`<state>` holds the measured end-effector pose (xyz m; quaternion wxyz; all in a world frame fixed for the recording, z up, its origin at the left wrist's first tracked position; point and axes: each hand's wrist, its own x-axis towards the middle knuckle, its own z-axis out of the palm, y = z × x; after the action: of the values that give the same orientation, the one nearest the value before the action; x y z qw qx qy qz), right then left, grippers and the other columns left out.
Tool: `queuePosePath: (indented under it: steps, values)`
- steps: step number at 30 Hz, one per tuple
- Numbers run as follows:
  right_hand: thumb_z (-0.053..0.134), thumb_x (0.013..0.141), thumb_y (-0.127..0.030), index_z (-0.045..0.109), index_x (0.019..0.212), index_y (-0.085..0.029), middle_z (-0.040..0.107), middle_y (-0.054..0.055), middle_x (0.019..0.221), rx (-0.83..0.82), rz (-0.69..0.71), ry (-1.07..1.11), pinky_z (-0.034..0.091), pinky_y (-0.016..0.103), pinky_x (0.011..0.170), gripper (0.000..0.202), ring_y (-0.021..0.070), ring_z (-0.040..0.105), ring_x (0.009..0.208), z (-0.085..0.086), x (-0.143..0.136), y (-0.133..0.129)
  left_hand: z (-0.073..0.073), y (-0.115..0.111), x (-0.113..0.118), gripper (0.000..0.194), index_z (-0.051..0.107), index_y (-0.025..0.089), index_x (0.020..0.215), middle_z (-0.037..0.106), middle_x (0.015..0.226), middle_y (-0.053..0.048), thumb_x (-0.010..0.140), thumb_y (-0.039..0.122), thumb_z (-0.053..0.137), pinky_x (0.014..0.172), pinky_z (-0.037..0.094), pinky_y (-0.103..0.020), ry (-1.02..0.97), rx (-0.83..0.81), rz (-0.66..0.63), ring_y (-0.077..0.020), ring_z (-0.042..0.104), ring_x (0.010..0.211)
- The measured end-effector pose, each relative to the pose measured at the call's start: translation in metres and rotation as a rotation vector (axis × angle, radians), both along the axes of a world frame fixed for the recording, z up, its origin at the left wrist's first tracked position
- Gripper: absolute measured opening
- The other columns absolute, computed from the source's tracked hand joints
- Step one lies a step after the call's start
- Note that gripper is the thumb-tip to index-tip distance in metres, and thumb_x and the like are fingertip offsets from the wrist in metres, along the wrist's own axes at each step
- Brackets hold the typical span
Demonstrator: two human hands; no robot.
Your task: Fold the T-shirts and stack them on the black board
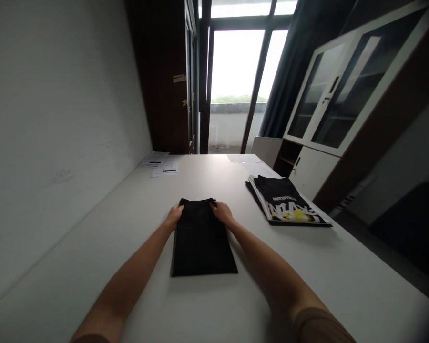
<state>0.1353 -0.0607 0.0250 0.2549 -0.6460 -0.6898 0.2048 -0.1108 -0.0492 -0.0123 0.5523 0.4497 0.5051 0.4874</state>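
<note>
A black cloth point(204, 240), folded into a neat rectangle, lies on the white table point(143, 305) in front of me. My left hand point(174, 215) grips its far left corner, thumb on top. At the far right corner my right hand point(221, 212) pinches the cloth in the same way. The fingers beneath the cloth are hidden. To the right sits a stack of folded shirts point(288, 200), the top one black with white lettering and a yellow print.
Printed papers point(164, 166) lie at the table's far left by the wall point(57, 119), and more sheets point(255, 166) at the far right. A white cabinet point(318, 166) with glass doors stands beyond the right edge. A dark cabinet point(160, 71) rises behind the table at left.
</note>
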Motion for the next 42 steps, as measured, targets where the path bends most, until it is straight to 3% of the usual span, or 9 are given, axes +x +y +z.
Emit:
queuePosePath:
  steps: [9,14,20,25,30,34,36,38,42]
  values:
    - [0.058,0.092,-0.03,0.073,0.109,-0.021,0.075,0.007,0.103,0.025,-0.031,-0.134,0.044,0.027,0.079,0.025,0.0229,0.067,0.095,-0.005,0.006,-0.007,0.015,-0.017,-0.012,0.035,0.07,0.014,0.103,0.075,0.104,-0.008,0.073,0.03,0.076,0.093,0.052,-0.034,0.138,0.188,-0.11,-0.0258,0.066,0.103]
    - [0.057,0.093,-0.029,0.067,0.121,-0.019,0.071,0.011,0.114,0.229,0.052,-0.201,0.042,0.029,0.09,0.031,0.0245,0.062,0.111,-0.013,0.007,-0.01,0.017,-0.018,-0.012,0.02,0.072,0.019,0.096,0.075,0.095,-0.006,0.082,0.033,0.069,0.089,0.051,-0.032,0.42,0.323,-0.015,-0.0261,0.067,0.101]
    - [0.051,0.1,-0.035,0.068,0.118,-0.021,0.073,0.008,0.11,0.075,-0.052,-0.172,0.043,0.029,0.084,0.028,0.0235,0.066,0.102,-0.016,0.007,0.01,0.016,-0.012,-0.019,0.027,0.07,0.02,0.111,0.076,0.093,-0.005,0.088,0.031,0.063,0.083,0.051,-0.03,0.503,0.294,0.053,-0.0237,0.069,0.093]
    - [0.054,0.098,-0.034,0.067,0.118,-0.023,0.07,0.008,0.115,0.107,-0.073,-0.224,0.043,0.028,0.084,0.027,0.0222,0.065,0.103,-0.022,0.006,0.011,0.008,-0.013,-0.016,0.031,0.066,0.024,0.124,0.075,0.089,-0.003,0.095,0.027,0.054,0.082,0.049,-0.03,0.726,0.333,0.119,-0.0222,0.07,0.087]
    - [0.051,0.1,-0.039,0.065,0.118,-0.023,0.065,0.01,0.119,0.108,-0.084,-0.308,0.045,0.03,0.082,0.028,0.0225,0.067,0.098,-0.025,0.0,0.004,0.003,-0.018,-0.012,0.054,0.045,0.024,0.15,0.073,0.093,-0.002,0.096,0.024,0.053,0.084,0.05,-0.031,0.887,0.44,0.194,-0.0208,0.07,0.087]
    - [0.048,0.101,-0.04,0.065,0.119,-0.023,0.068,0.01,0.116,0.107,-0.121,-0.326,0.046,0.031,0.08,0.03,0.0235,0.068,0.097,-0.023,0.0,0.002,0.011,-0.025,-0.01,0.044,0.056,0.02,0.138,0.068,0.112,-0.007,0.094,0.023,0.054,0.101,0.048,-0.038,0.949,0.599,0.253,-0.0227,0.065,0.106]
    - [0.048,0.101,-0.04,0.066,0.118,-0.024,0.07,0.009,0.114,0.107,-0.137,-0.32,0.046,0.031,0.08,0.029,0.0237,0.068,0.098,-0.022,0.003,0.001,0.017,-0.033,-0.003,0.033,0.065,0.021,0.124,0.066,0.119,-0.009,0.093,0.022,0.054,0.106,0.045,-0.042,1.022,0.67,0.207,-0.0246,0.061,0.114]
    - [0.047,0.101,-0.041,0.067,0.117,-0.025,0.072,0.009,0.11,0.1,-0.148,-0.317,0.047,0.031,0.079,0.03,0.0244,0.069,0.098,-0.022,0.008,0.0,0.021,-0.044,0.009,0.027,0.068,0.022,0.116,0.065,0.122,-0.009,0.093,0.023,0.055,0.108,0.044,-0.042,1.079,0.716,0.071,-0.0245,0.059,0.117]
    - [0.046,0.101,-0.045,0.069,0.117,-0.027,0.075,0.009,0.104,0.09,-0.162,-0.313,0.047,0.032,0.078,0.033,0.025,0.07,0.096,-0.023,0.02,-0.001,0.017,-0.067,0.036,0.038,0.064,0.026,0.13,0.056,0.144,-0.007,0.094,0.037,0.059,0.118,0.034,-0.045,1.169,0.804,-0.292,-0.0264,0.049,0.135]
